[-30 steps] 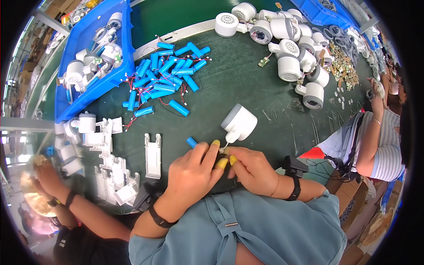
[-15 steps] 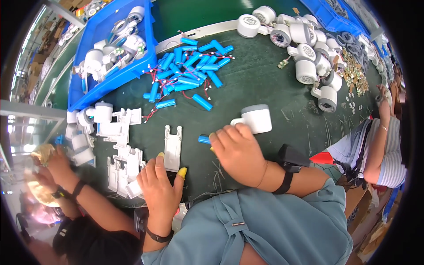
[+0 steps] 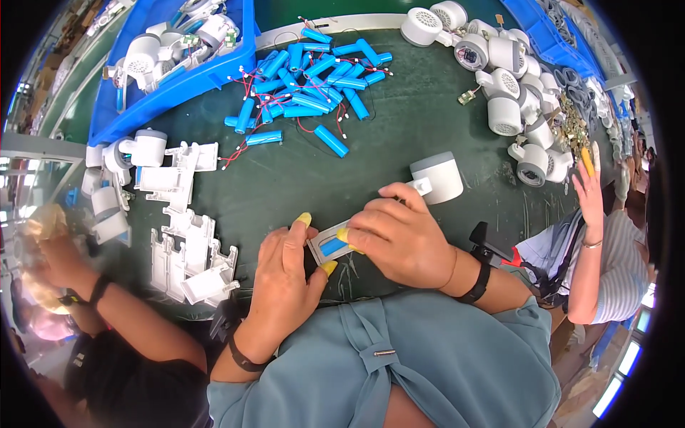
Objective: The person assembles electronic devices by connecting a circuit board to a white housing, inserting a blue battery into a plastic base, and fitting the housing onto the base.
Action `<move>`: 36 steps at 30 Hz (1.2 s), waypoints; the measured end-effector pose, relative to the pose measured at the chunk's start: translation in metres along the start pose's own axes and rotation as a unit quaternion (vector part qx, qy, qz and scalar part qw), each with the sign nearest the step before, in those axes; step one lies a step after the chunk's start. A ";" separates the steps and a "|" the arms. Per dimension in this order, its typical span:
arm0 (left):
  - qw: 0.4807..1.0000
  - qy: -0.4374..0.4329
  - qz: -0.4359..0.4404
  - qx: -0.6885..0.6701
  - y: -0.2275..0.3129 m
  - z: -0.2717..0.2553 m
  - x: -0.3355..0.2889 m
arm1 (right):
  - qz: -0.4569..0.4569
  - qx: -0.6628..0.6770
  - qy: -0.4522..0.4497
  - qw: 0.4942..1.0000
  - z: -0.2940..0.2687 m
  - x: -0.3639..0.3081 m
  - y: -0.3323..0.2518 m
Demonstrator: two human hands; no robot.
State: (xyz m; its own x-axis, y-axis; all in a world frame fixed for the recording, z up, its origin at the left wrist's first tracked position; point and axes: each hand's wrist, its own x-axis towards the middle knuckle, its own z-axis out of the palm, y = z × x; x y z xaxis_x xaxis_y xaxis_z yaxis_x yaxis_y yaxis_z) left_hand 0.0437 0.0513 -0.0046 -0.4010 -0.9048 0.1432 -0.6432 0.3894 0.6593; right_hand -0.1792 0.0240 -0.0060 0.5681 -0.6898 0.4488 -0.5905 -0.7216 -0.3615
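A narrow white plastic casing (image 3: 314, 246) lies before me, with a blue cylindrical battery (image 3: 332, 247) showing inside its frame. My left hand (image 3: 285, 267) closes on the casing's left end, with yellow finger covers on thumb and forefinger. My right hand (image 3: 407, 242) is closed over the right end, its yellow-covered thumb beside the battery. Just beyond the right hand sits a white round fan head (image 3: 442, 178) with a grey rim. A small white stub on it meets my right fingers; whether it joins the casing is hidden by that hand.
Blue batteries with red wires (image 3: 307, 85) lie heaped beyond my hands. White plastic shells (image 3: 185, 250) are stacked at left, near a blue bin (image 3: 171, 93) of fan units. More white fan heads (image 3: 506, 93) fill the far right. Co-workers' arms show at left (image 3: 135, 314) and right (image 3: 591, 221).
My left hand has picked up the single white shell from the table and brought it right to my right hand and the battery. The fan head has shifted right. The right co-worker's hand has risen.
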 end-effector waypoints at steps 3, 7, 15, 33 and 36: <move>1.000 -0.003 -0.008 -0.010 0.000 0.001 0.000 | -0.001 0.011 -0.022 1.000 0.005 -0.001 -0.001; 1.000 -0.012 -0.013 -0.013 0.002 0.001 0.002 | 0.008 0.009 -0.052 0.999 0.003 -0.002 -0.001; 0.998 -0.029 0.011 0.055 0.010 -0.002 0.008 | 0.237 -0.043 0.069 0.968 -0.056 -0.008 0.020; 0.989 -0.080 0.121 0.021 0.030 0.012 0.042 | 0.214 0.386 0.057 0.895 -0.046 -0.044 0.017; 0.991 -0.070 0.100 -0.052 0.027 -0.022 0.041 | 0.301 0.541 0.054 0.783 -0.037 -0.033 0.004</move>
State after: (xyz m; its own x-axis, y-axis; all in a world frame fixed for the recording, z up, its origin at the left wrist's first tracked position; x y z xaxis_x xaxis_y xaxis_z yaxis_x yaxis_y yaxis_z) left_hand 0.0244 0.0205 0.0356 -0.6047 -0.7760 0.1796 -0.4741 0.5318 0.7017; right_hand -0.2215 0.0458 0.0084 0.2876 -0.9574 -0.0244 0.1316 0.0648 -0.9892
